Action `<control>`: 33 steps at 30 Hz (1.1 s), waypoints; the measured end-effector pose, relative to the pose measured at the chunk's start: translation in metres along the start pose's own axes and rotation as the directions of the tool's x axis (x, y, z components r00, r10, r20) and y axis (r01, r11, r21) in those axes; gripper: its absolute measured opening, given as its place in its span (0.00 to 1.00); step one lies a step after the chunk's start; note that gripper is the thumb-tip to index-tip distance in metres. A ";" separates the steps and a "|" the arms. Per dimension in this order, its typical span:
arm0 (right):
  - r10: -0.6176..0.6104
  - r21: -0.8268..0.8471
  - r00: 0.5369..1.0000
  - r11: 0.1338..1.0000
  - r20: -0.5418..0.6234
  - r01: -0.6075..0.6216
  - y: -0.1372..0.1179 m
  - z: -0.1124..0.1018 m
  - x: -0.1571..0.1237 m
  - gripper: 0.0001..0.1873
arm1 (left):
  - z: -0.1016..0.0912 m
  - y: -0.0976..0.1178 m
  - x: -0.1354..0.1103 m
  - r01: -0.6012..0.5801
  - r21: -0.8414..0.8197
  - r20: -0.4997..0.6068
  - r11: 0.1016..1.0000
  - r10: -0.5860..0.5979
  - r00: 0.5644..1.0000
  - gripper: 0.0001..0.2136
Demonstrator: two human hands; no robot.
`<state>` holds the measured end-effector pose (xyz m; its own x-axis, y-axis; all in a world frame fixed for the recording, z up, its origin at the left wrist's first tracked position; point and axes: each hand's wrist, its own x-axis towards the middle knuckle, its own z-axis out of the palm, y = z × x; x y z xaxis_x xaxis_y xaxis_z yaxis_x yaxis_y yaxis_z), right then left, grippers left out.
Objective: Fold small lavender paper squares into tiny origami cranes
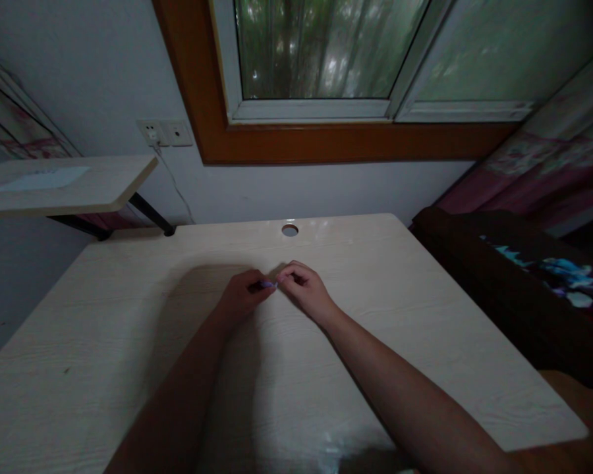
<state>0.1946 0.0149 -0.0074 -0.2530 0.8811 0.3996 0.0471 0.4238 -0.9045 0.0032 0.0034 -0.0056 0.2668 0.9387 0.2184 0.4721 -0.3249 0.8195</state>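
Small thin purplish object point(267, 284), details too small to tell, between two hands above pale wood-grain worktop point(400, 316). Left hand point(241, 293) pinching object between thumb and fingers. Right hand point(307, 288) curled, fingertips pressed together at object's right end; cannot tell whether they grip it. Round cable hole point(290, 230) beyond hands, near worktop's far edge.

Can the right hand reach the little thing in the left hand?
Probably yes: the right hand is close beside the little thing, which pokes out from the left hand; nothing visible blocks it.
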 end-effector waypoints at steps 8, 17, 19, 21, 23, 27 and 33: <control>-0.018 -0.015 1.000 1.000 -0.011 0.018 0.011 -0.001 -0.001 0.10 | -0.001 -0.001 0.001 0.098 -0.203 0.006 0.974 -0.099 0.995 0.07; -0.145 -0.061 0.987 0.987 0.064 0.148 -0.002 0.003 -0.003 0.07 | -0.005 0.002 0.000 0.130 -0.332 0.024 0.934 -0.130 0.991 0.09; -0.141 -0.048 0.988 0.988 0.062 0.144 -0.002 0.003 -0.003 0.07 | -0.006 0.004 0.000 0.136 -0.359 0.022 0.923 -0.138 0.990 0.10; -0.125 -0.035 0.991 0.991 0.053 0.127 -0.001 0.003 -0.003 0.07 | -0.007 0.006 0.000 0.137 -0.386 0.019 0.912 -0.141 0.990 0.12; -0.111 -0.027 0.993 0.993 0.050 0.112 0.000 0.003 -0.004 0.07 | -0.009 0.008 -0.001 0.146 -0.401 0.022 0.904 -0.150 0.989 0.13; -0.111 -0.032 0.993 0.993 0.041 0.112 0.000 0.003 -0.005 0.05 | -0.011 0.009 -0.003 0.148 -0.393 0.022 0.907 -0.152 0.988 0.15; -0.067 -0.047 0.997 0.997 -0.026 0.065 -0.001 0.003 -0.004 0.06 | -0.008 0.007 -0.002 0.095 -0.352 -0.025 0.931 -0.111 0.994 0.18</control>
<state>0.1927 0.0106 -0.0086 -0.2302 0.8561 0.4628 0.0762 0.4899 -0.8684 -0.0011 -0.0003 0.0041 0.1920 0.9714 0.1394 0.1694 -0.1727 0.9703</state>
